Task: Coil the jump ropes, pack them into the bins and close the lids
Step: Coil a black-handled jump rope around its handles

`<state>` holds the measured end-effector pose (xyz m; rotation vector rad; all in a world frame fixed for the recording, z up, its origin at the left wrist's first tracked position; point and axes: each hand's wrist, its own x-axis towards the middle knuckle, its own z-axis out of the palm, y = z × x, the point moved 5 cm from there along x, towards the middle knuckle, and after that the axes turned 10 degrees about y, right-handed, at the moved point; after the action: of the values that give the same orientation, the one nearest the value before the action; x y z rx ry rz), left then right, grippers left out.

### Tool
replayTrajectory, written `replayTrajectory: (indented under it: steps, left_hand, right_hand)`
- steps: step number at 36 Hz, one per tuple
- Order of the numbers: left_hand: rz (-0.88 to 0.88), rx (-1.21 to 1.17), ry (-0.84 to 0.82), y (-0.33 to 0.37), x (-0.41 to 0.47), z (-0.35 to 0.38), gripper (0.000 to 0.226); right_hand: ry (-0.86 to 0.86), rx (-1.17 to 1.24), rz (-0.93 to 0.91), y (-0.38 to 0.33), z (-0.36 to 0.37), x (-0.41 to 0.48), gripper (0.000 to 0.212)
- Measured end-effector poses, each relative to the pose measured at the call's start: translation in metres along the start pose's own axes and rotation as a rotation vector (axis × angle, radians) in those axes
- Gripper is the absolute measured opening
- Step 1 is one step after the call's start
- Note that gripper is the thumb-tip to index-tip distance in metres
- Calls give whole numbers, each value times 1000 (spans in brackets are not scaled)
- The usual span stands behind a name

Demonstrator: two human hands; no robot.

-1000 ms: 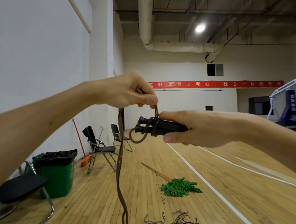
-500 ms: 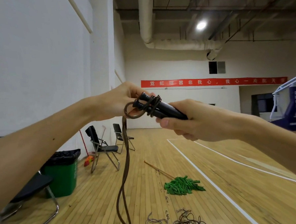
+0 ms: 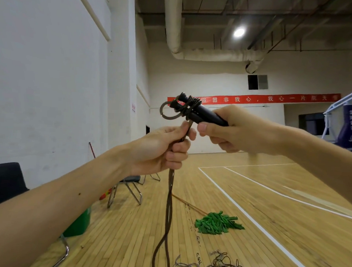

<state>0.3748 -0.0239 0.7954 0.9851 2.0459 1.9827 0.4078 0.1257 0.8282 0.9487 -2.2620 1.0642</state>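
Left hand [image 3: 162, 149] now below the handles [image 3: 200, 114], fingers [image 3: 178, 148] curled round the hanging rope [image 3: 167, 214]; right hand [image 3: 232, 130] grips the handles. Few wraps made; further ropes [image 3: 225, 266] lie near; bins unseen.

1. A green mop [image 3: 219, 225] lies on the wooden floor [image 3: 289, 210], its stick pointing left.
2. A folding chair [image 3: 131, 179] stands near the left wall.
3. A red banner [image 3: 254, 98] spans the far wall, below a pale duct [image 3: 216, 54].
4. 1 ceiling lamp [image 3: 239, 32] is lit.
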Motion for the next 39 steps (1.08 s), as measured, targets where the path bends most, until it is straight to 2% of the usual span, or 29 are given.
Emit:
replayTrajectory:
  steps: [4, 9, 13, 15, 19, 23, 26, 31, 35, 39]
  left_hand:
    - [-8, -23, 46, -5, 2, 6, 29]
    - [28, 73, 207, -8, 6, 11, 33]
    - [29, 198, 282, -12, 3, 1, 31]
    - [22, 254, 307, -16, 3, -4, 30]
    - [-12, 290, 301, -25, 3, -7, 24]
    - [-77, 271, 223, -35, -3, -1, 25]
    - [-55, 464, 253, -37, -4, -4, 28]
    - [61, 950, 284, -27, 0, -6, 29]
    - [158, 1225, 257, -13, -4, -1, 34]
    - [243, 1491, 199, 2, -9, 2, 38]
  right_hand:
    - [28, -8, -7, 8, 1, 4, 24]
    - [143, -113, -30, 24, 0, 18, 32]
    - [109, -130, 15, 37, 6, 27, 29]
    - [115, -235, 11, 42, 8, 30, 32]
    - [196, -444, -5, 50, 9, 35, 41]
    - [312, -516, 20, 61, -2, 42, 41]
    - [309, -550, 77, 71, -4, 42, 41]
    - [243, -630, 126, 74, 1, 41, 41]
    - [113, -632, 185, 76, 4, 39, 35]
    - [-103, -548, 325, 81, 8, 32, 29]
